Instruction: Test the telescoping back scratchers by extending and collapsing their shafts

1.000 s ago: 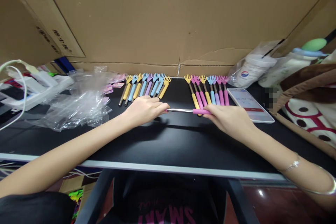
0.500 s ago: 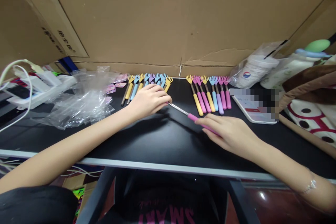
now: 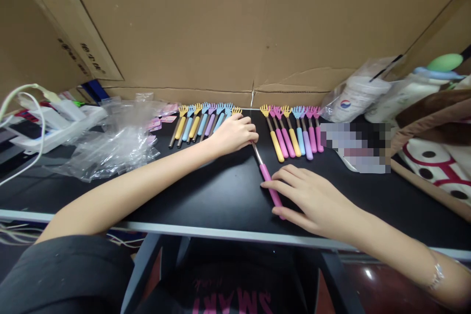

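Note:
A back scratcher with a pink handle (image 3: 271, 187) and a thin metal rod lies slanted over the black table, its grip end towards me. My left hand (image 3: 237, 133) is closed around the far end of the rod, so the claw head is hidden. Spread fingers of my right hand (image 3: 307, 196) rest across the pink handle, thumb apart from the forefinger, not wrapped around it. Left of the rod is a row of back scratchers (image 3: 200, 122) with yellow, blue and purple handles, partly behind my left hand. Another row of back scratchers (image 3: 294, 135) lies to the right.
Clear plastic bags (image 3: 117, 144) are heaped at the left, beside a white power strip (image 3: 69, 125) with cables. At the right lie a phone (image 3: 349, 162), a bagged cup (image 3: 355, 100) and a brown-and-white cloth item (image 3: 434, 157). Cardboard (image 3: 221, 29) stands along the back.
My left hand has moved right with the rod, and the back scratcher has swung to a steeper slant, its handle nearer me. My right hand's fingers have spread from their grip.

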`<state>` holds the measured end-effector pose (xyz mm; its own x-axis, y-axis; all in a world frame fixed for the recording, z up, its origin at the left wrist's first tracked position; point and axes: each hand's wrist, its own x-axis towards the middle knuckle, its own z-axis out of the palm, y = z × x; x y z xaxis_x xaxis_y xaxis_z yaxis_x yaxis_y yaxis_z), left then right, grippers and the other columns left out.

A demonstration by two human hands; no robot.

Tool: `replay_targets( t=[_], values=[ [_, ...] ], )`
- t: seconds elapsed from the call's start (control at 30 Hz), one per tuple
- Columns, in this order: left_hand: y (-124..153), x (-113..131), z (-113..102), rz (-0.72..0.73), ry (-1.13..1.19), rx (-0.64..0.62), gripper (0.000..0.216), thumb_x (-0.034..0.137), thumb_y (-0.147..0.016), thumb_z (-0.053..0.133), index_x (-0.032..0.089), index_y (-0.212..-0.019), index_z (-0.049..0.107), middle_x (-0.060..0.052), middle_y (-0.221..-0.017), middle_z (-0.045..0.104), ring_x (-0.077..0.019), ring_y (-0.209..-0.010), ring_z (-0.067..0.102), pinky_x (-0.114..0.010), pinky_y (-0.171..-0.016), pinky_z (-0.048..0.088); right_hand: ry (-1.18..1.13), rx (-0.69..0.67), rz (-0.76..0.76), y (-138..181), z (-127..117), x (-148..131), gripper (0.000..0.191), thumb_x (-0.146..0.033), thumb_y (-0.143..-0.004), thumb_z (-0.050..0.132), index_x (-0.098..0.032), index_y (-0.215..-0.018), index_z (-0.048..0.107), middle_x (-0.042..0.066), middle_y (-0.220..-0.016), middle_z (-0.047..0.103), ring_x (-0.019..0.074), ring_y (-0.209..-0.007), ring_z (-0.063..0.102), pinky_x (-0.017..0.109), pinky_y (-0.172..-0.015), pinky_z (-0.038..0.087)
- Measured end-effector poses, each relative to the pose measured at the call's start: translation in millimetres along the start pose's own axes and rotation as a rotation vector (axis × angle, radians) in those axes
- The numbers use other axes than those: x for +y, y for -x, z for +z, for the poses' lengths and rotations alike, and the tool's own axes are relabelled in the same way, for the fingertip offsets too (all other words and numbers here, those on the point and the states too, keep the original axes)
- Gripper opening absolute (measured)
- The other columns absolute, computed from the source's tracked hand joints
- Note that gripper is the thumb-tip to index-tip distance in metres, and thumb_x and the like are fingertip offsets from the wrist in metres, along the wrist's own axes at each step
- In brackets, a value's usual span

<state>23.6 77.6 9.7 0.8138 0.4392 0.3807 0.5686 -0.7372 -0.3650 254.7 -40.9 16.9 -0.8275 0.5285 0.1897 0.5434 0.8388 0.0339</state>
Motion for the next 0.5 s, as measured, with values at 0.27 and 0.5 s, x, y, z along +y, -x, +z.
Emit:
replay_targets(
  t=[0.27, 0.5],
  values=[
    [-7, -10, 6, 0.021, 0.078, -0.041, 0.034, 0.022, -0.088, 0.052, 0.023, -0.121, 0.058, -0.004, -0.114, 0.065, -0.0199, -0.109, 0.052, -0.032, -0.09, 0.038, 0.083, 0.001, 0.007, -2, 6, 9, 0.054, -0.053, -0.085, 0.046, -0.02, -0.127, 0.053, 0.011, -0.112, 0.058, 0.0231, -0.107, 0.051, 0.039, -0.091, 0.043],
    [16, -28, -8, -0.067, 0.035, -0.083, 0.03, 0.026, -0.089, 0.048, 0.022, -0.117, 0.06, -0.004, -0.115, 0.064, -0.0215, -0.111, 0.051, -0.035, -0.094, 0.038, 0.159, 0.041, -0.007, -20, 10, 26, 0.051, -0.052, -0.086, 0.047, -0.017, -0.121, 0.058, 0.012, -0.111, 0.059, 0.0246, -0.11, 0.05, 0.04, -0.09, 0.043]
  ],
)
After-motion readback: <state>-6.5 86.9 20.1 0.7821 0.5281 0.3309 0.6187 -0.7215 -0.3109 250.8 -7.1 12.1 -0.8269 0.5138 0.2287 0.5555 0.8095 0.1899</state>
